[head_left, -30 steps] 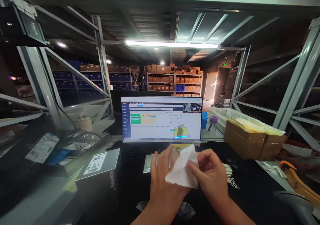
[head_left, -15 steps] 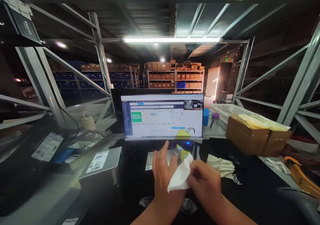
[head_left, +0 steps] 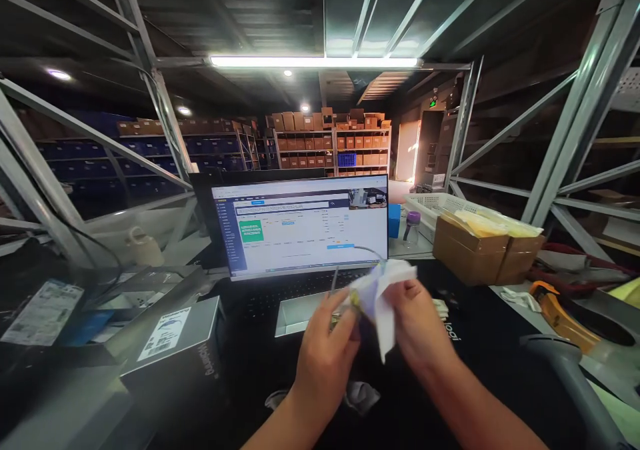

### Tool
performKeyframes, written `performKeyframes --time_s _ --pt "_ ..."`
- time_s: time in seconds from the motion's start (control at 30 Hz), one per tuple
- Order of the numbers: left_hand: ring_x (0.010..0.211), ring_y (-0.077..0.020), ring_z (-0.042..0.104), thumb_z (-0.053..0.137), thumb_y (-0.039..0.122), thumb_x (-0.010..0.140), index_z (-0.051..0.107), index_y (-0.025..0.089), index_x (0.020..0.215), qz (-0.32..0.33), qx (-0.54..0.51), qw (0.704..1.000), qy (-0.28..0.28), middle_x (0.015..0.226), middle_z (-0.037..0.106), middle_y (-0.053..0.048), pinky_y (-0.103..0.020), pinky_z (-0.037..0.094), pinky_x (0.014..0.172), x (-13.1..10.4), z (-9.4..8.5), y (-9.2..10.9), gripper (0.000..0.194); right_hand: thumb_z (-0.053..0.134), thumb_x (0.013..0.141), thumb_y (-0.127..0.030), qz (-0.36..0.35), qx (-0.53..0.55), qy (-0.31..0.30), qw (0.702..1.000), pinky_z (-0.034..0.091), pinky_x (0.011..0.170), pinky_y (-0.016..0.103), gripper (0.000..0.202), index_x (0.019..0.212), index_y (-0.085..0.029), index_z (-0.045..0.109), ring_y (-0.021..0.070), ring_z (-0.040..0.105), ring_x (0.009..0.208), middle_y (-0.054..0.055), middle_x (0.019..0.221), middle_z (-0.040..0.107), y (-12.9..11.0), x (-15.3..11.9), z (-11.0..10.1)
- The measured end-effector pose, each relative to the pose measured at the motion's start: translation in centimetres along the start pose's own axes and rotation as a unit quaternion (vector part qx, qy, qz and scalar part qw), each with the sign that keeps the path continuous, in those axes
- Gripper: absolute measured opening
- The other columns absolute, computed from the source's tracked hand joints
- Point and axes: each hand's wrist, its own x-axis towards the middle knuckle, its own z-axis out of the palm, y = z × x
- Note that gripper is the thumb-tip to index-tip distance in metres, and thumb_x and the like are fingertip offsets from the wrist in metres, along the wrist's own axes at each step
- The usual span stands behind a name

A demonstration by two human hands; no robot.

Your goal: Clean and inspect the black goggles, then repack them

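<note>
A white cloth [head_left: 387, 297] hangs from my right hand [head_left: 423, 320], whose fingers are pinched on its upper right part. My left hand [head_left: 325, 343] is closed around a small item with yellow on it, partly covered by the cloth; its exact shape is hidden. A thin curved cable or stem rises by the cloth in front of the monitor [head_left: 300, 230]. Behind my left hand lies an open, light grey box part [head_left: 293, 315]. Crumpled grey pieces [head_left: 362, 397] lie on the black mat below my hands.
On the left stands a dark box with a label [head_left: 170, 357]. Brown cartons [head_left: 470, 253] and a white basket [head_left: 425, 207] stand at the back right. A grey scanner [head_left: 570, 377] and an orange tape dispenser [head_left: 563, 313] are at the right.
My left hand, open before, has closed on the item with yellow on it. The white cloth has risen and now lies against that item. The view has turned to the right.
</note>
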Motion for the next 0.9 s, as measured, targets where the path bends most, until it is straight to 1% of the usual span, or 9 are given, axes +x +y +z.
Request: performKeyframes --time_s 0.1,0.2,0.33,0.47,0.57,0.63,0.73,0.8,0.9 --pt "0.107 -0.0279 0.068 0.055 0.014 0.092 0.061 0.016 0.115 -0.018 0.052 0.997 0.054 0.126 0.061 -0.017 -0.041 0.062 0.085 -0.3 0.1 -0.5 0.024 0.080 0.059 -0.026 -0.065 -0.078 0.004 0.995 0.035 0.049 0.022 0.044 0.059 -0.023 0.036 0.0107 0.039 0.053 -0.007 0.056 0.042 2.7 -2.0 1.3" --pt "0.105 -0.0312 0.070 0.056 0.019 0.094 0.063 0.014 0.107 0.012 0.115 0.989 0.088 0.117 0.064 -0.019 -0.041 0.063 0.080 -0.4 -0.1 -1.1 0.016 0.073 0.055 -0.016 -0.108 -0.121 0.030 0.986 0.030 0.048 0.021 0.039 0.054 -0.023 0.035 0.0099 0.034 0.052 -0.007 0.053 0.039 4.2 -3.0 1.9" --pt "0.115 -0.0304 0.065 0.058 0.010 0.091 0.063 0.014 0.109 0.081 0.122 0.986 0.085 0.119 0.065 -0.018 -0.044 0.060 0.093 0.0 -0.3 -0.9 0.020 0.075 0.055 -0.016 -0.050 -0.023 -0.022 0.998 0.033 0.048 0.022 0.038 0.054 -0.023 0.038 0.0111 0.038 0.052 -0.006 0.053 0.045 2.0 -1.4 1.4" --pt "0.119 -0.0289 0.064 0.062 0.001 0.085 0.065 0.013 0.103 0.109 0.112 0.985 0.068 0.122 0.066 -0.018 -0.048 0.053 0.104 0.3 0.0 0.0 0.022 0.084 0.055 -0.026 0.023 0.072 -0.024 0.997 0.048 0.063 0.027 0.032 0.065 -0.023 0.054 0.0160 0.057 0.066 -0.001 0.074 0.065 -0.9 0.7 0.6" --pt "0.118 -0.0308 0.064 0.061 0.005 0.086 0.066 0.013 0.103 0.093 0.130 0.986 0.057 0.123 0.066 -0.019 -0.046 0.056 0.099 0.3 0.0 0.4 0.019 0.085 0.057 -0.033 0.022 0.079 0.020 0.996 0.051 0.071 0.030 0.034 0.068 -0.023 0.055 0.0180 0.060 0.073 0.000 0.078 0.067 -0.1 0.3 0.8" --pt "0.111 -0.0302 0.068 0.060 0.010 0.089 0.065 0.013 0.107 0.077 0.139 0.985 0.063 0.123 0.067 -0.020 -0.041 0.059 0.092 0.2 -0.2 0.2 0.019 0.081 0.058 -0.030 -0.026 0.022 0.039 0.999 0.049 0.063 0.028 0.033 0.063 -0.023 0.050 0.0162 0.055 0.065 -0.002 0.065 0.059 1.6 -0.9 1.2" --pt "0.100 -0.0275 0.072 0.057 0.015 0.092 0.064 0.014 0.111 0.059 0.146 0.984 0.080 0.120 0.067 -0.019 -0.034 0.061 0.080 0.1 -0.7 -0.4 0.020 0.074 0.056 -0.019 -0.098 -0.097 0.045 0.989 0.035 0.048 0.023 0.038 0.052 -0.023 0.036 0.0107 0.037 0.051 -0.007 0.050 0.041 3.6 -2.9 1.9" --pt "0.095 -0.0265 0.073 0.055 0.016 0.093 0.064 0.015 0.111 0.058 0.157 0.982 0.089 0.117 0.068 -0.018 -0.033 0.061 0.075 0.0 -1.0 -0.7 0.020 0.072 0.054 -0.015 -0.105 -0.122 0.025 0.987 0.031 0.046 0.022 0.040 0.049 -0.023 0.034 0.0093 0.033 0.049 -0.008 0.047 0.038 3.5 -3.1 2.0" --pt "0.100 -0.0283 0.072 0.059 0.015 0.091 0.065 0.016 0.109 0.081 0.167 0.979 0.081 0.120 0.067 -0.018 -0.035 0.061 0.078 0.1 -0.9 -0.8 0.019 0.077 0.053 -0.017 -0.044 -0.028 -0.021 0.998 0.042 0.052 0.025 0.030 0.055 -0.022 0.047 0.0127 0.046 0.053 -0.006 0.052 0.049 1.4 -1.5 1.7"
